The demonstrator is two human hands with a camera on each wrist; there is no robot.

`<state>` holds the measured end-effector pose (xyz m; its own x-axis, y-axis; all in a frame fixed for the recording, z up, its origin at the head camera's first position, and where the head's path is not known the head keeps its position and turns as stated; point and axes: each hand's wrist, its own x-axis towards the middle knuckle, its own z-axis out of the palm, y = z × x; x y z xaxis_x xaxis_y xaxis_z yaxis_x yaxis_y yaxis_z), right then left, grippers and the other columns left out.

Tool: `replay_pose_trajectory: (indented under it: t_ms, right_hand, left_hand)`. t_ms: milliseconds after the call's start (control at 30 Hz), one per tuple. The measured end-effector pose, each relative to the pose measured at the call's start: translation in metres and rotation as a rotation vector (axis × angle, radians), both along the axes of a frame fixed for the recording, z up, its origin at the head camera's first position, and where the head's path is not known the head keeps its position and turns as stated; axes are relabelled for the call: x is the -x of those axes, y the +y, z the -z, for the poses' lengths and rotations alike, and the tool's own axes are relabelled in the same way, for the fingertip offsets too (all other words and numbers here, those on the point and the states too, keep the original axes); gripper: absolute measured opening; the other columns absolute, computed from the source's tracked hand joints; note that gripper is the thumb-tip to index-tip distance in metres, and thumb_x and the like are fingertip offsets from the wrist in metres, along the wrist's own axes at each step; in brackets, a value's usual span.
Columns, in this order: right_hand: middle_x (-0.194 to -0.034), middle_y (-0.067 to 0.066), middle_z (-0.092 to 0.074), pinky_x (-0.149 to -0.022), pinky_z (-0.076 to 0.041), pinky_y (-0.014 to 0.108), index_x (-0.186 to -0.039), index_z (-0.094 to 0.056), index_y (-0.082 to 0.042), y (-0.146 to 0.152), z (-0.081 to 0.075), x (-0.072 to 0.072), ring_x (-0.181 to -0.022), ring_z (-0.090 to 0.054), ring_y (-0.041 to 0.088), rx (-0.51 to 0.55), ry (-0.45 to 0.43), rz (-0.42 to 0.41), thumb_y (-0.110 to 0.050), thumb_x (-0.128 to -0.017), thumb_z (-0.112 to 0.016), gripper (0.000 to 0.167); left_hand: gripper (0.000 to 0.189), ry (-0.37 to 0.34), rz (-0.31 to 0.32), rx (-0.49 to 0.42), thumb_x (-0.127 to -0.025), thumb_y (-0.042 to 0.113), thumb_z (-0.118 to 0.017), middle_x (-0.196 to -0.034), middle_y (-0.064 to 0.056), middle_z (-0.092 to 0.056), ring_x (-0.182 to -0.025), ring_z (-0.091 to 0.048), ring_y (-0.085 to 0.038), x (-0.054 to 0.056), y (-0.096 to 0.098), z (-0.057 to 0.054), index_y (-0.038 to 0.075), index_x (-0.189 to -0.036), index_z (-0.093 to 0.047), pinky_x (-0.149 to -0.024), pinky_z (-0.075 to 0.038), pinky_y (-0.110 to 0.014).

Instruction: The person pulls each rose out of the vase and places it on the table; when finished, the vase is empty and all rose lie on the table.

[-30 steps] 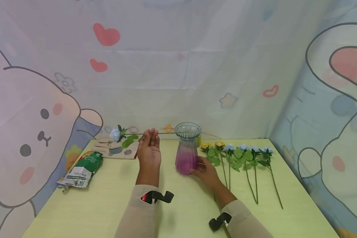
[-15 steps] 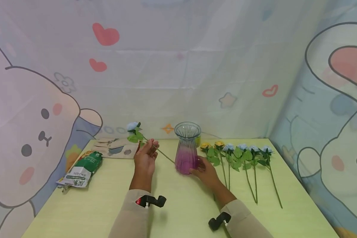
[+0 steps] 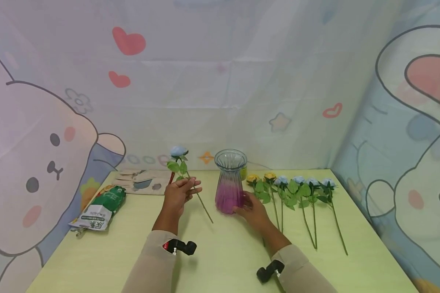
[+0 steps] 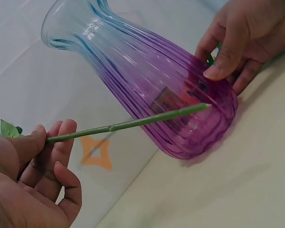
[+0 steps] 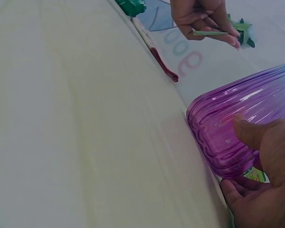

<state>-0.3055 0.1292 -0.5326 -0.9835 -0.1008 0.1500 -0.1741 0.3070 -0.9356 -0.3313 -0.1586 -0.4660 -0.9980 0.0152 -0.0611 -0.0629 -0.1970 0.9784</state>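
Note:
My left hand [image 3: 177,196] pinches the green stem [image 4: 128,125] of an artificial blue rose [image 3: 178,151] between thumb and fingers. The bloom points up and to the left, and the stem slants down to the right, its lower end free to the left of the vase. A ribbed glass vase [image 3: 229,185], blue-grey at the flared rim and purple at the base, stands upright on the table. Low on its right side my right hand [image 3: 256,211] grips it, the thumb [image 5: 249,130] across the purple glass. No stems show inside the vase.
Several blue roses [image 3: 313,183] and two yellow roses [image 3: 270,176] lie in a row on the right of the table [image 3: 220,260]. A green and white bag [image 3: 102,206] and a pale fabric glove [image 3: 144,182] lie at the left. A yellow-green object [image 3: 243,173] stands behind the vase.
The left hand has moved down and slightly left, turning the blue rose from level to bloom-up. Its stem end has swung down from the vase's rim. The right hand stays on the vase.

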Motion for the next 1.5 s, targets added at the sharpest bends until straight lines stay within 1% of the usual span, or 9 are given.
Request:
replay_pose_trajectory:
  t_ms: [267,500,800,933,1033,1167,1300,1400,1500]
  right_hand:
    - [-0.158,0.031,-0.057,-0.123,-0.048,0.055,-0.160,-0.047,0.001,0.001,0.000,0.000,-0.148,-0.057,0.049,0.016,-0.004,-0.002,-0.014,-0.099,-0.083,0.072]
    - [-0.156,0.031,-0.059,-0.124,-0.048,0.055,-0.160,-0.048,0.000,0.002,-0.001,0.002,-0.148,-0.057,0.048,0.011,-0.012,0.004,-0.015,-0.099,-0.083,0.073]
    - [-0.154,0.031,-0.060,-0.122,-0.050,0.055,-0.160,-0.048,0.000,0.003,0.002,0.002,-0.146,-0.059,0.049,0.009,-0.001,0.005,-0.015,-0.099,-0.083,0.072]
    - [-0.155,0.031,-0.059,-0.123,-0.049,0.055,-0.161,-0.048,0.000,0.003,0.002,0.002,-0.147,-0.058,0.048,0.010,-0.006,-0.002,-0.016,-0.099,-0.083,0.073]
    - [-0.156,0.031,-0.059,-0.124,-0.048,0.056,-0.161,-0.047,0.000,0.002,0.002,0.000,-0.148,-0.057,0.048,0.009,-0.012,-0.004,-0.016,-0.099,-0.083,0.073]
    - [-0.156,0.031,-0.059,-0.124,-0.048,0.057,-0.161,-0.046,0.000,0.001,0.000,-0.001,-0.147,-0.057,0.049,0.010,-0.014,0.000,-0.016,-0.100,-0.082,0.073]
    - [-0.157,0.031,-0.058,-0.124,-0.047,0.056,-0.162,-0.045,0.000,0.001,0.000,-0.001,-0.149,-0.056,0.049,0.021,-0.019,-0.007,-0.015,-0.100,-0.082,0.074]
    - [-0.158,0.031,-0.057,-0.125,-0.046,0.056,-0.162,-0.045,0.000,0.001,-0.001,-0.001,-0.150,-0.055,0.049,0.028,-0.022,-0.011,-0.016,-0.100,-0.082,0.075]
    - [-0.158,0.031,-0.057,-0.125,-0.046,0.057,-0.162,-0.045,0.001,0.001,-0.001,-0.001,-0.149,-0.055,0.049,0.027,-0.019,-0.009,-0.016,-0.100,-0.082,0.074]
  left_hand:
    - [0.029,-0.030,0.003,0.042,-0.109,0.019,-0.070,-0.115,0.001,-0.086,-0.090,-0.083,-0.007,0.002,0.000,0.007,0.004,-0.133,-0.072,-0.073,-0.056,-0.020]
    - [0.033,-0.058,0.028,0.038,-0.109,0.014,-0.070,-0.134,-0.014,-0.079,-0.094,-0.084,-0.013,0.003,0.000,0.010,0.001,-0.139,-0.069,-0.090,-0.068,-0.032]
    - [0.037,-0.112,0.024,0.091,-0.107,0.009,-0.070,-0.127,-0.015,-0.082,-0.095,-0.086,-0.020,0.008,0.000,0.019,-0.006,-0.141,-0.068,-0.081,-0.069,-0.029]
    - [0.041,-0.112,0.019,0.138,-0.107,0.010,-0.070,-0.126,-0.017,-0.081,-0.100,-0.085,-0.022,0.013,0.000,0.028,-0.008,-0.144,-0.066,-0.095,-0.068,-0.034]
    - [0.037,-0.094,-0.013,0.204,-0.107,0.012,-0.071,-0.130,-0.019,-0.079,-0.116,-0.081,-0.029,0.016,0.001,0.034,-0.007,-0.139,-0.070,-0.112,-0.061,-0.045]
    - [0.034,-0.044,-0.048,0.330,-0.106,0.016,-0.073,-0.144,-0.024,-0.071,-0.141,-0.063,-0.042,0.021,0.001,0.041,-0.006,-0.133,-0.075,-0.125,-0.047,-0.057]
    - [0.035,-0.022,-0.049,0.472,-0.105,0.021,-0.074,-0.156,-0.028,-0.060,-0.152,-0.051,-0.048,0.026,-0.002,0.046,-0.004,-0.131,-0.077,-0.126,-0.043,-0.062]
    - [0.037,-0.047,-0.062,0.632,-0.103,0.031,-0.076,-0.165,-0.027,-0.051,-0.156,-0.043,-0.053,0.028,-0.003,0.047,0.004,-0.130,-0.080,-0.126,-0.040,-0.066]
    - [0.038,-0.028,-0.058,0.803,-0.101,0.038,-0.077,-0.168,-0.026,-0.047,-0.160,-0.033,-0.057,0.028,-0.002,0.048,0.012,-0.128,-0.082,-0.128,-0.032,-0.071]
